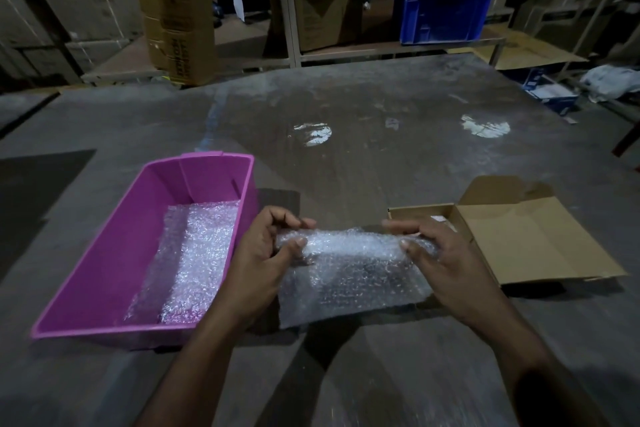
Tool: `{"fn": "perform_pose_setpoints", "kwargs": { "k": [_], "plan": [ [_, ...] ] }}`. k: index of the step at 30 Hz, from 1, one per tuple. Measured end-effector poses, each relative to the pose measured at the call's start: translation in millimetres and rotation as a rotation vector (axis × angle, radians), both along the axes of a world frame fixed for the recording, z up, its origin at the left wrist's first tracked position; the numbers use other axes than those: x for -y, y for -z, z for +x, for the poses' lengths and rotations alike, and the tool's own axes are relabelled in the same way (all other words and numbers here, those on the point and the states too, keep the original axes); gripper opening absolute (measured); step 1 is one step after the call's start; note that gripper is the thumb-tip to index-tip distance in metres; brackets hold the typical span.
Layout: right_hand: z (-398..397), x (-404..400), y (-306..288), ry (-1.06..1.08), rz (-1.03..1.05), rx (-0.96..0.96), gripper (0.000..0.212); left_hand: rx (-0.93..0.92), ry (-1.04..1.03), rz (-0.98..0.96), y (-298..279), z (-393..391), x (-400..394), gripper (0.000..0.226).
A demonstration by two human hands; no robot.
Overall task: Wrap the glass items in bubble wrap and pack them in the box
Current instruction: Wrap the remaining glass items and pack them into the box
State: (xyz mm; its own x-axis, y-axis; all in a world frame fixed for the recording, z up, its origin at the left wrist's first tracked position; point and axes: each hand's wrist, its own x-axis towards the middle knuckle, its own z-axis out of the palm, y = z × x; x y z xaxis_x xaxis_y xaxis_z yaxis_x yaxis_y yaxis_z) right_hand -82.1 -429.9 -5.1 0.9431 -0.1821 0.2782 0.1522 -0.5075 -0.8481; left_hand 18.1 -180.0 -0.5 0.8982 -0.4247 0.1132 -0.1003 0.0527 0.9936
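Note:
A sheet of bubble wrap (349, 274) lies on the table in front of me, its far edge rolled into a tube. My left hand (266, 253) grips the left end of that roll with thumb and curled fingers. My right hand (436, 253) pinches the right end. What is inside the roll is hidden by the wrap. An open brown cardboard box (519, 236) sits just right of my right hand, its flaps spread out.
A pink plastic bin (114, 253) stands at the left with more bubble wrap (197, 253) lying in its bottom. The grey table (346, 121) stretches ahead with shiny patches. Shelves, cartons and a blue crate (446, 14) line the back.

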Motion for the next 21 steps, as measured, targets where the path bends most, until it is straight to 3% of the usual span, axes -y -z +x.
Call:
{"fn": "perform_pose_setpoints", "kwargs": {
  "k": [3, 6, 10, 14, 21],
  "plan": [
    [1.1, -2.4, -1.1, -0.011, 0.013, -0.005, 0.047, 0.065, 0.002, 0.085, -2.4, -0.2, -0.9, 0.025],
    [1.4, -3.7, -3.0, 0.010, -0.006, -0.039, 0.026, 0.101, -0.008, 0.124, -4.0, -0.4, -0.3, 0.035],
    [2.0, -0.5, -1.6, 0.026, -0.049, -0.087, 0.035, 0.057, 0.003, 0.124, -7.2, -3.5, -0.6, 0.017],
    [4.2, -3.0, -0.8, 0.072, -0.041, -0.048, 0.023, 0.059, -0.017, 0.154, -8.0, -5.7, 0.0, 0.032],
    [3.0, -5.4, -4.0, 0.048, -0.056, -0.087, 0.014, 0.266, -0.108, 0.312, -2.8, 0.6, 0.5, 0.016]
  ]
}}
